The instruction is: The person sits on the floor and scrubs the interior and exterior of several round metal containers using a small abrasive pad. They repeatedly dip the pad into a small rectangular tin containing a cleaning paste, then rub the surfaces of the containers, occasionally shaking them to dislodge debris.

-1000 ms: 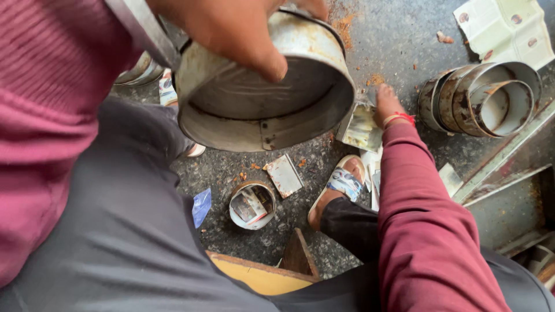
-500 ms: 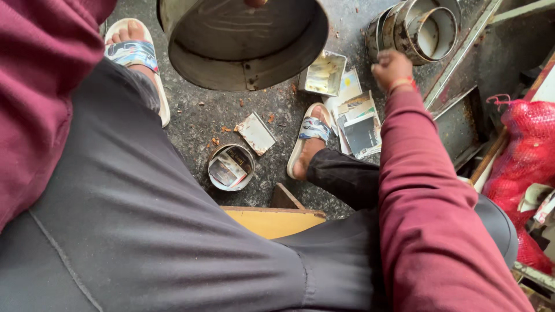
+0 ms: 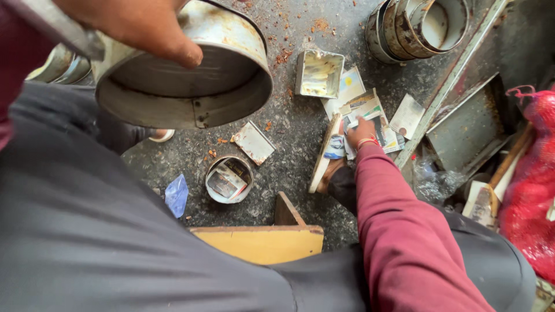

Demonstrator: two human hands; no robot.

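Gripping metal ring [image 3: 185, 86] still, left hand [image 3: 133, 26]; right hand [image 3: 361, 132], now lower, grasping paper labels [image 3: 370, 110].

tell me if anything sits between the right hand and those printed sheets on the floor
Nothing visible does. The right hand already rests on the printed sheets, beside the sandal. The small square tin lies off to the side, apart from it. The left hand grips the large metal ring elsewhere.
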